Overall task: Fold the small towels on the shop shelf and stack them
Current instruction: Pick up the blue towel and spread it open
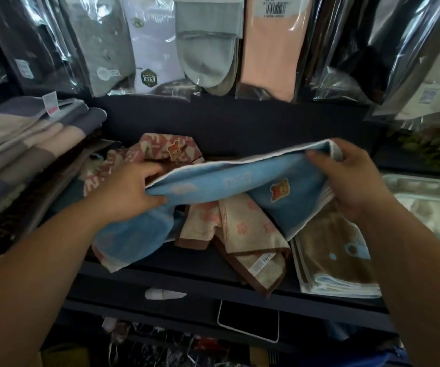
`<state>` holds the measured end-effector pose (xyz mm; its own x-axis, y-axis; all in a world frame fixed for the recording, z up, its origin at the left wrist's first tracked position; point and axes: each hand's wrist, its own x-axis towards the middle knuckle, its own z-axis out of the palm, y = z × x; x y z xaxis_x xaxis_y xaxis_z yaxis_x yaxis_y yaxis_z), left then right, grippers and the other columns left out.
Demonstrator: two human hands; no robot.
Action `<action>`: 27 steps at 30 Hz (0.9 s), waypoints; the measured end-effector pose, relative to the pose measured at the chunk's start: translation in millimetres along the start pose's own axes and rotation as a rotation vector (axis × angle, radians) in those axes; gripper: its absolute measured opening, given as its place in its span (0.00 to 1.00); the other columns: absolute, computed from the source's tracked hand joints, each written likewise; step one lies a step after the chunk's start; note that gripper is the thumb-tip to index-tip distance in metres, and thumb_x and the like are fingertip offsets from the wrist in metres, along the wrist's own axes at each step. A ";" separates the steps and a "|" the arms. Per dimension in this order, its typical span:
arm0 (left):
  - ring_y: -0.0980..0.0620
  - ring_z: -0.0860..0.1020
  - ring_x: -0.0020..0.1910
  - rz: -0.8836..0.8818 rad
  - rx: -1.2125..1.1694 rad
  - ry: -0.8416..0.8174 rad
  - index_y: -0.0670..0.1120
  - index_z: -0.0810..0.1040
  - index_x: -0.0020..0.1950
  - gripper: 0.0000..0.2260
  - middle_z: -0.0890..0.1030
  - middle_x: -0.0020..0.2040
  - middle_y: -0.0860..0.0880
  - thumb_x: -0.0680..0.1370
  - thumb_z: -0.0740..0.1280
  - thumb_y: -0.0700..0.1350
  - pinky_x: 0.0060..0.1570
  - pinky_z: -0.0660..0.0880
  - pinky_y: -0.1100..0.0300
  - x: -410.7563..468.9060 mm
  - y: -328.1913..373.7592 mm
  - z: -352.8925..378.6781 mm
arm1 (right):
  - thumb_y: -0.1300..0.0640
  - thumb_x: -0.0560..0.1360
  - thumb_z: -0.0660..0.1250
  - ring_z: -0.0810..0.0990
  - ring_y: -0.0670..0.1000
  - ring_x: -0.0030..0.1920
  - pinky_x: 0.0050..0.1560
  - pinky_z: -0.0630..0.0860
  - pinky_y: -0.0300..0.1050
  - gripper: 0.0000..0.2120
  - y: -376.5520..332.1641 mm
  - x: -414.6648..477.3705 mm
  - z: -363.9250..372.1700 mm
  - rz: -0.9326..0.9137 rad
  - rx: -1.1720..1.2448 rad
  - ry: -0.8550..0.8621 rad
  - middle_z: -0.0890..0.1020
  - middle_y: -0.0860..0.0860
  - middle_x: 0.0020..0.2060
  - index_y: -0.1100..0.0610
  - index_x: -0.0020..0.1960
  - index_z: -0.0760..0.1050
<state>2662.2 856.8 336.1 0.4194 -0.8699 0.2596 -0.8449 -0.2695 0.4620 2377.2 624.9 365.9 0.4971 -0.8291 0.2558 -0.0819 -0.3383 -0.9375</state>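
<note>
A light blue small towel [229, 181] with a bear patch is stretched above the dark shelf [187, 276]. My left hand [128, 189] pinches its left end and my right hand [354, 178] grips its right end. Under it lie a crumpled beige towel [250, 234] with pink flowers and a brown border, and a red patterned towel [165, 149] with a bear patch at the back. A folded brown and blue towel [332, 255] lies flat under my right forearm.
A tall pile of folded striped towels [28, 144] fills the left. Packaged socks [205, 49] hang along the wall above. A phone [248, 321] rests on the lower ledge. Clear packages [425, 202] sit at the right.
</note>
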 end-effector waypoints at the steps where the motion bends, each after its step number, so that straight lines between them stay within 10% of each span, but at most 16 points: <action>1: 0.53 0.80 0.38 -0.023 0.020 0.011 0.55 0.77 0.39 0.12 0.81 0.37 0.53 0.69 0.78 0.42 0.36 0.73 0.54 -1.8 -6.7 0.5 | 0.57 0.76 0.72 0.83 0.48 0.42 0.49 0.79 0.52 0.05 -1.5 2.4 -1.4 0.006 0.050 0.071 0.85 0.48 0.39 0.48 0.43 0.82; 12: 0.56 0.84 0.37 -0.202 -0.994 0.256 0.51 0.87 0.42 0.10 0.87 0.39 0.50 0.63 0.79 0.51 0.39 0.81 0.64 -11.9 8.7 -54.4 | 0.56 0.79 0.68 0.82 0.47 0.38 0.43 0.79 0.43 0.12 -50.3 -10.9 -22.2 -0.049 0.405 0.340 0.84 0.46 0.33 0.53 0.37 0.82; 16: 0.60 0.85 0.41 -0.172 -1.237 0.252 0.50 0.88 0.37 0.19 0.87 0.39 0.54 0.82 0.61 0.42 0.47 0.80 0.67 -1.5 32.3 -77.7 | 0.47 0.74 0.71 0.78 0.50 0.42 0.42 0.75 0.47 0.12 -73.2 -9.1 -36.7 -0.168 0.223 0.397 0.81 0.45 0.34 0.47 0.33 0.82; 19: 0.57 0.85 0.52 -0.226 -1.220 0.177 0.51 0.88 0.50 0.15 0.87 0.53 0.50 0.67 0.76 0.57 0.59 0.79 0.59 8.9 30.7 -94.3 | 0.32 0.64 0.74 0.79 0.51 0.45 0.47 0.75 0.50 0.19 -82.9 5.8 -64.1 -0.164 0.100 0.401 0.82 0.50 0.41 0.47 0.36 0.82; 21: 0.57 0.85 0.46 -0.318 -1.114 0.125 0.51 0.88 0.44 0.18 0.87 0.50 0.49 0.59 0.79 0.58 0.47 0.82 0.62 10.4 33.8 -88.8 | 0.24 0.56 0.74 0.80 0.55 0.45 0.46 0.76 0.52 0.30 -75.2 15.2 -86.8 -0.110 -0.055 0.318 0.83 0.52 0.40 0.48 0.40 0.82; 27: 0.61 0.83 0.34 -0.408 -0.744 -0.024 0.50 0.83 0.45 0.04 0.87 0.39 0.54 0.79 0.70 0.42 0.35 0.78 0.69 14.9 30.4 -13.7 | 0.49 0.73 0.73 0.80 0.58 0.44 0.46 0.72 0.49 0.11 -51.4 -4.5 -61.1 0.014 -0.708 0.101 0.83 0.61 0.43 0.58 0.45 0.82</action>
<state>2647.4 841.4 365.6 0.6298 -0.7742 -0.0631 -0.1867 -0.2298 0.9552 2326.4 618.9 427.4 0.4124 -0.8611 0.2975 -0.6458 -0.5066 -0.5712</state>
